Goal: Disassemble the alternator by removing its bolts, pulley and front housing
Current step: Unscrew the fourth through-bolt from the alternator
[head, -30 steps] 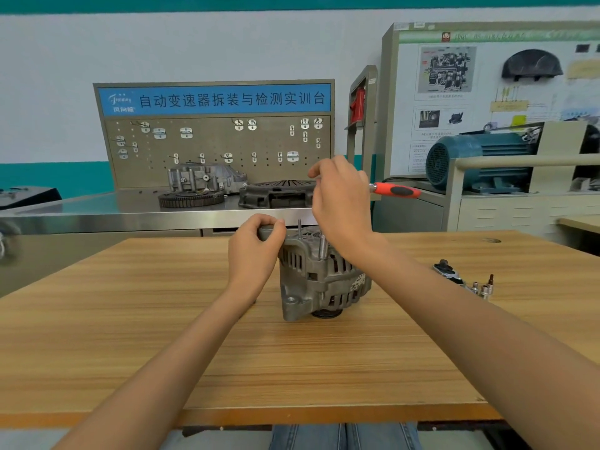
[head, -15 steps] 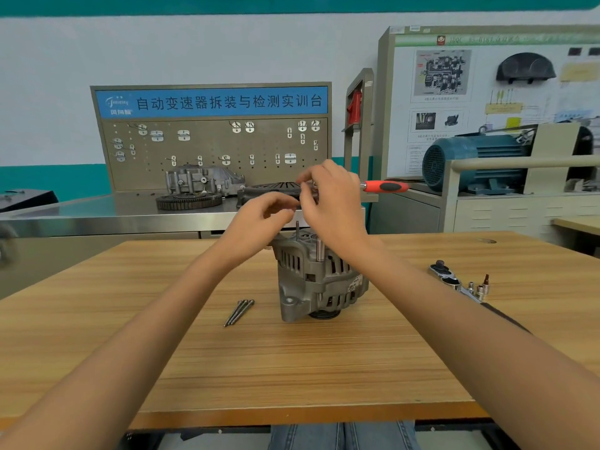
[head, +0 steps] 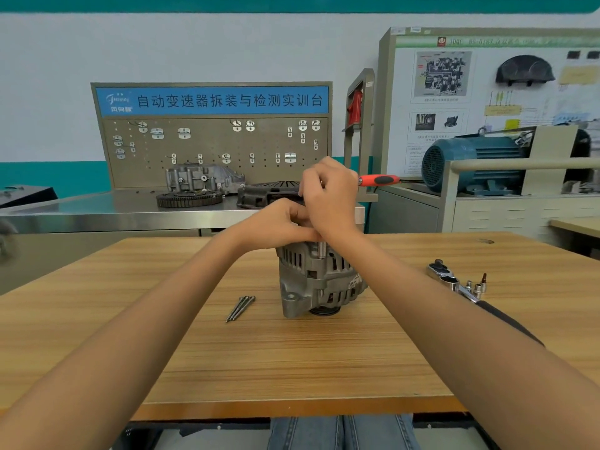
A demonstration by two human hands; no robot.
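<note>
Alternator (head: 319, 280) stands near the middle of the wooden surface (head: 292, 368), pulley end down, so the rear side faces up and the long through-bolts can be reached from above. Just left of it, approx. parallel and touching each other, lie the removed bolts (head: 241, 307); they seem put close by so they are not lost, and at least two are there, the exact no. is hard to tell. On the right side, well apart from the alternator, a ratchet (head: 443, 275) rests with a few small sockets (head: 477, 287) beside it, prob. kept ready for the pulley nut.

Above the alternator both hands meet. Left hand (head: 279, 224) has its fingers curled on the top edge of the housing; it likely steadies the body so it does not turn or tip. Right hand (head: 329, 198) is closed around a tool with a red handle (head: 378, 180), which sticks out to the right; the tip is hidden behind the fingers, so which bolt it sits on cannot be told. One bolt (head: 321, 250) stands partly raised at the front of the housing, i.e. bolt removal looks not yet finished.

Behind, a steel bench (head: 97, 212) carries a gear ring (head: 189, 199) and other engine parts, with a pegboard (head: 211, 141) and a blue motor (head: 470, 164) further back.
</note>
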